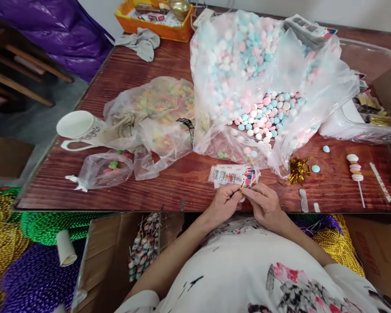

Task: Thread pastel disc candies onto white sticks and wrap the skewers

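At the front edge of the table, my left hand (226, 201) and my right hand (263, 202) meet with fingertips pinched together. Whatever small thing they pinch is mostly hidden; a yellowish speck shows between them. Just beyond the fingers lie printed cards (230, 174) in clear wrap. To the right are a bunch of gold twist ties (299, 169) and a loose blue candy-like piece (316, 168). Further right lies a white stick (361, 193) with several pastel pieces (355, 167) threaded on it.
A big plastic bag (215, 87) spills pastel pieces (270, 115). Left of it sit a bag of orange-green pieces (163, 98), a white mug (76, 126) and a small clear bag (94, 174). An orange bin (154, 28) and a clear tub (352, 124) stand behind. Bead strands (52, 226) hang below.
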### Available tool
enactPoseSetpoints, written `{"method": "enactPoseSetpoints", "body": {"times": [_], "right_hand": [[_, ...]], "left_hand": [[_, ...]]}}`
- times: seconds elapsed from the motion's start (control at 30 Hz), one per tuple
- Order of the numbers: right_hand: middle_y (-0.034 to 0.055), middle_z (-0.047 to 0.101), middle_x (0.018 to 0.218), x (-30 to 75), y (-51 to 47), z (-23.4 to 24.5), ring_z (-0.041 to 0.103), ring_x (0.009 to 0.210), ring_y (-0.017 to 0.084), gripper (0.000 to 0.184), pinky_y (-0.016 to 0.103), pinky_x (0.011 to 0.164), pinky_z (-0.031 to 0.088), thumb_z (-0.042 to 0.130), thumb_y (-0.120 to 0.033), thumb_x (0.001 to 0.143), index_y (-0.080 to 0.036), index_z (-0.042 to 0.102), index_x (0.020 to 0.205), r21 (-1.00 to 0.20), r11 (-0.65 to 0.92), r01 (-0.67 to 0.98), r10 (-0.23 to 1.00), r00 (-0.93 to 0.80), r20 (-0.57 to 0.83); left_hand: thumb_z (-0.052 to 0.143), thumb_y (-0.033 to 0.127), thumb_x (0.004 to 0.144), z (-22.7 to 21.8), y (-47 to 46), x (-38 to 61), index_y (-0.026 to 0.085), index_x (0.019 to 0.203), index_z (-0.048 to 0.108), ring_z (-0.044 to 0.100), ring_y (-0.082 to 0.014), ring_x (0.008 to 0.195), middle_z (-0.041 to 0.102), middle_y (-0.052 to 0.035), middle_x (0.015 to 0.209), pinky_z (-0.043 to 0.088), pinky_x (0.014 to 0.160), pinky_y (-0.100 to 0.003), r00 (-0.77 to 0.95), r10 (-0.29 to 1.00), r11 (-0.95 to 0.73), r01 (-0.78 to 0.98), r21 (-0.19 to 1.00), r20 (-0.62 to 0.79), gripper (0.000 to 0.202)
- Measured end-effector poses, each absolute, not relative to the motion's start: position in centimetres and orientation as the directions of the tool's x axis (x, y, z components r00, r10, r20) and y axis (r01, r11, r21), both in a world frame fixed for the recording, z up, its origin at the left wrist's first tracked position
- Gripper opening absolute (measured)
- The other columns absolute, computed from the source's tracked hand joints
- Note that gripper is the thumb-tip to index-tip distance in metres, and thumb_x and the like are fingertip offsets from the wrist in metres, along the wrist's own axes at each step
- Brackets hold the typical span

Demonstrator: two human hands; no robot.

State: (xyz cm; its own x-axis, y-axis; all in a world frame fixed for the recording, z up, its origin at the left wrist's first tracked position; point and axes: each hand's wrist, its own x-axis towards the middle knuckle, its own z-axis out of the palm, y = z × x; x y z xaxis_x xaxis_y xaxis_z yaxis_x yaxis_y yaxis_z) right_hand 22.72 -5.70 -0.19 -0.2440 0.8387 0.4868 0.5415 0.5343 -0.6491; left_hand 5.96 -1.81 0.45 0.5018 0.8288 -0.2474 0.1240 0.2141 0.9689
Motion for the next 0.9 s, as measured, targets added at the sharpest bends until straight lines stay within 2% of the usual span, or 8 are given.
{"method": "enactPoseSetpoints", "body": {"times": [0.17, 0.33, 0.47, 0.53, 0.63, 0.73, 0.8, 0.9], "right_hand": [[0.0036, 0.065, 0.081, 23.1, -5.2, -0.3, 0.058, 0.071, 0.013, 0.040, 0.026, 0.064, 0.049, 0.045, -0.005, 0.088, -0.024, 0.065, 0.117, -0.746, 0.449, 0.493, 0.894, -0.251, 0.372], [0.0033, 0.070, 0.087, 23.2, -5.0, -0.5, 0.061, 0.073, 0.013, 0.041, 0.027, 0.067, 0.051, 0.049, -0.007, 0.087, -0.025, 0.063, 0.121, -0.802, 0.394, 0.448, 0.917, -0.257, 0.306], [0.0047, 0.067, 0.095, 23.7, -5.5, -0.3, 0.062, 0.084, 0.016, 0.045, 0.033, 0.078, 0.053, 0.059, -0.016, 0.085, -0.025, 0.055, 0.130, -0.862, 0.296, 0.412, 0.951, -0.040, 0.308], [0.0044, 0.067, 0.093, 23.7, -5.8, -0.3, 0.061, 0.085, 0.016, 0.033, 0.033, 0.079, 0.052, 0.062, -0.020, 0.084, -0.023, 0.062, 0.117, -0.914, 0.234, 0.332, 0.967, 0.015, 0.253], [0.0015, 0.066, 0.081, 23.3, -6.1, -0.4, 0.060, 0.076, 0.014, 0.007, 0.028, 0.072, 0.051, 0.064, -0.024, 0.083, -0.019, 0.068, 0.086, -0.981, 0.103, 0.166, 0.995, -0.024, 0.101], [-0.0017, 0.063, 0.068, 23.2, -5.9, -0.5, 0.056, 0.063, 0.012, 0.013, 0.025, 0.063, 0.049, 0.067, -0.030, 0.080, -0.018, 0.067, 0.074, -0.999, -0.049, -0.018, 0.999, -0.024, -0.049], [-0.0016, 0.064, 0.068, 23.7, -5.3, -0.5, 0.057, 0.063, 0.012, 0.018, 0.026, 0.064, 0.049, 0.069, -0.035, 0.079, -0.018, 0.067, 0.073, -0.992, -0.094, -0.081, 0.993, -0.081, -0.087], [-0.0012, 0.063, 0.066, 24.9, -3.9, 0.2, 0.057, 0.062, 0.012, 0.027, 0.026, 0.061, 0.048, 0.070, -0.043, 0.077, -0.017, 0.064, 0.072, -0.993, -0.081, -0.080, 0.937, -0.346, -0.048]], "left_hand": [[0.050, 0.031, 0.084, 0.4, -2.0, 5.5, 0.016, 0.067, 0.052, 0.037, -0.0106, 0.064, 0.041, 0.0027, 0.065, 0.034, 0.060, -0.023, 0.523, 0.810, 0.226, 0.138, 0.964, -0.264, 0.023], [0.048, 0.032, 0.088, 0.3, -2.0, 5.3, 0.017, 0.060, 0.047, 0.035, -0.0106, 0.062, 0.037, 0.0033, 0.061, 0.031, 0.059, -0.024, 0.477, 0.860, 0.084, 0.222, 0.971, -0.183, 0.031], [0.047, 0.033, 0.090, 0.5, -2.0, 5.1, 0.016, 0.060, 0.049, 0.038, -0.0112, 0.061, 0.043, 0.0020, 0.060, 0.033, 0.061, -0.025, 0.458, 0.882, -0.001, 0.245, 0.970, -0.114, 0.034], [0.047, 0.033, 0.091, 0.7, -2.1, 5.3, 0.016, 0.060, 0.052, 0.041, -0.0118, 0.062, 0.047, 0.0010, 0.061, 0.035, 0.062, -0.025, 0.465, 0.882, -0.037, 0.235, 0.971, -0.079, 0.035], [0.047, 0.033, 0.091, 1.2, -2.1, 5.8, 0.016, 0.063, 0.056, 0.045, -0.0127, 0.064, 0.051, -0.0004, 0.063, 0.037, 0.065, -0.026, 0.492, 0.870, -0.103, 0.227, 0.968, -0.023, 0.034], [0.049, 0.031, 0.090, 1.9, -2.1, 6.1, 0.016, 0.064, 0.060, 0.047, -0.0129, 0.065, 0.053, -0.0013, 0.064, 0.039, 0.067, -0.027, 0.512, 0.859, -0.161, 0.224, 0.961, 0.025, 0.032], [0.052, 0.031, 0.088, 2.5, -1.9, 6.2, 0.015, 0.061, 0.060, 0.046, -0.0119, 0.062, 0.052, -0.0008, 0.062, 0.039, 0.064, -0.026, 0.531, 0.847, -0.118, 0.210, 0.971, -0.012, 0.032], [0.061, 0.035, 0.079, 3.0, -1.7, 6.1, 0.014, 0.058, 0.062, 0.043, -0.0091, 0.051, 0.052, 0.0004, 0.056, 0.035, 0.051, -0.024, 0.602, 0.749, 0.223, 0.162, 0.961, -0.275, 0.030]]}}
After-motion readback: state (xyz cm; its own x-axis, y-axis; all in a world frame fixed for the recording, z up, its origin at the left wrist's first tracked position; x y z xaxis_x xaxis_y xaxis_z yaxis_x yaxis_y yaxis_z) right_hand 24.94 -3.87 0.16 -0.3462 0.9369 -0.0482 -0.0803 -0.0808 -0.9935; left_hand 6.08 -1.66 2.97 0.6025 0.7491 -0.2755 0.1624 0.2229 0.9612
